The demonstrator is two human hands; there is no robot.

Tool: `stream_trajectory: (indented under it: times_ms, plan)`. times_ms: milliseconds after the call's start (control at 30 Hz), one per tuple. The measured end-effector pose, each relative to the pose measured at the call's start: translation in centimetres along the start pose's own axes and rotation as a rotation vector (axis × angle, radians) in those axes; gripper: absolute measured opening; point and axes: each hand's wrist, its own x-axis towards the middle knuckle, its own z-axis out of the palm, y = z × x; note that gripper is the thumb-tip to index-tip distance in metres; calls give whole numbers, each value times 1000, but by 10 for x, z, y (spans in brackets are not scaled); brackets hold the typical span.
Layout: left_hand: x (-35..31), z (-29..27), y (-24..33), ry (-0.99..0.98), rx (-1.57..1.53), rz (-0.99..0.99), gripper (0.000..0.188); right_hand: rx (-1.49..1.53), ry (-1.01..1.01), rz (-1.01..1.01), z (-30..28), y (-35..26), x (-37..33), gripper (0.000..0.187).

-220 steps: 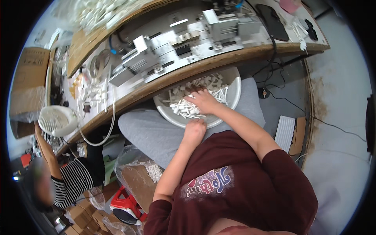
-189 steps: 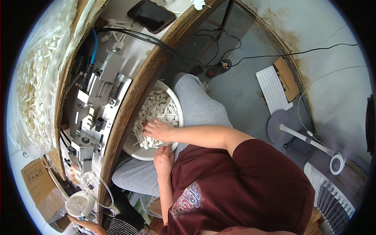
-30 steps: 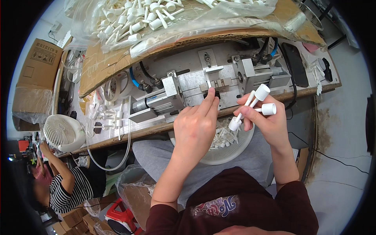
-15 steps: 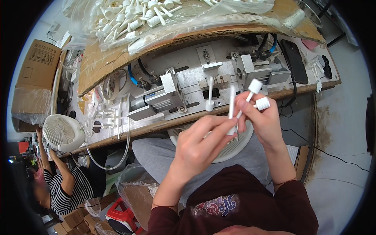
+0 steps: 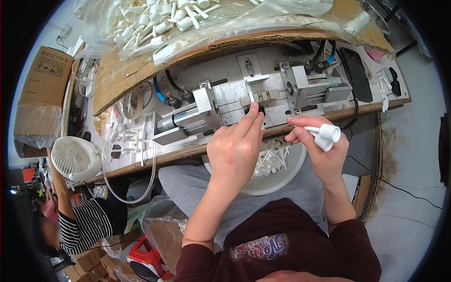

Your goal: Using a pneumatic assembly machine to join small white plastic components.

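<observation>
My left hand [image 5: 235, 152] reaches to the metal fixture [image 5: 267, 96] at the middle of the bench. Its fingertips are pressed together over a white stemmed cap [image 5: 253, 95], of which only part of the stem shows; the fingers hide the rest. To the right, just off the bench's front edge, my right hand [image 5: 318, 148] is closed around white stemmed caps. Two ribbed cap ends [image 5: 330, 135] stick out on its outer side, and the stems run in between thumb and fingers.
On my lap, a white basket [image 5: 297, 170] holds many small white parts. Metal cylinder blocks [image 5: 206, 105] flank the fixture. Above, a cardboard sheet [image 5: 127, 77] carries a plastic bag of white stemmed caps [image 5: 162, 21]. A phone [image 5: 355, 75] lies right, a fan [image 5: 75, 159] left; a co-worker [image 5: 94, 221] sits beyond.
My left hand has moved up and left, away from my right hand, onto the fixture with a stemmed cap. My right hand has shifted slightly right and turned, tipping its caps downward.
</observation>
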Motion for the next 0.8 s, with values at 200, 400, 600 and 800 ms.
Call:
stream_trajectory:
  times_ms: [200,400,600,800]
  plan:
    - [0,1,-3,-4,-21,7,31,-377,-23,-363,-7,2,5,29]
    - [-3,-32,14,-167,-1013,-304,44,-735,-58,-681,-11,6,6,44]
    - [-8,-42,21,-59,-674,-110,39,-725,44,-767,-2,16,13,41]
    - [-8,-5,6,57,-191,-58,30,-483,71,-517,-9,16,8,43]
